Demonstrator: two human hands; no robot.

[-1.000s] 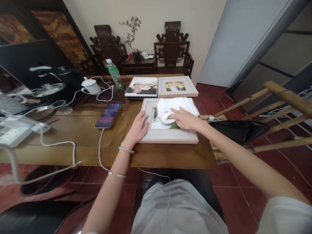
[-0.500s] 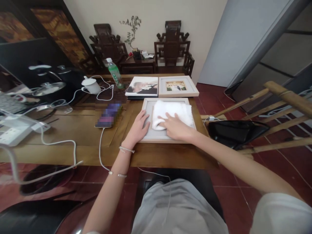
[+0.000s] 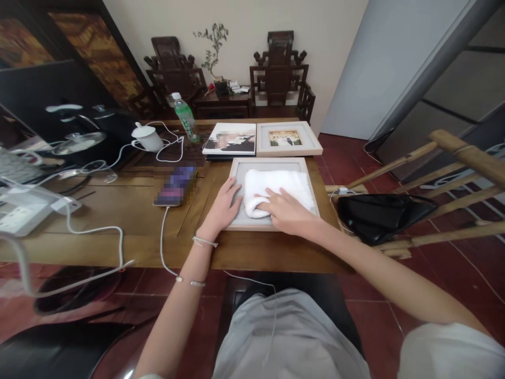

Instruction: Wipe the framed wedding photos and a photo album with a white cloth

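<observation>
A picture frame (image 3: 236, 169) with a pale wooden edge lies flat near the table's front edge. Over its face is a folded white towel (image 3: 276, 181), which hides most of the middle. My right hand (image 3: 290, 211) presses on the towel's lower part, some fingers stretched over it and one tucked at the front fold. On the frame's left side rests my left hand (image 3: 226, 205), its fingers stretched out, clear of the towel.
Behind lie a photo-covered album or box (image 3: 231, 139) and another framed photo (image 3: 284, 138). To the left are a phone (image 3: 175, 187) on a white cable, a green bottle (image 3: 185, 118), a lidded white cup (image 3: 148, 138) and a power strip (image 3: 21, 213). A bamboo chair (image 3: 465, 158) holds a black bag (image 3: 386, 213).
My right hand and the towel have slid slightly toward me and to the right across the frame. My left hand stays in place.
</observation>
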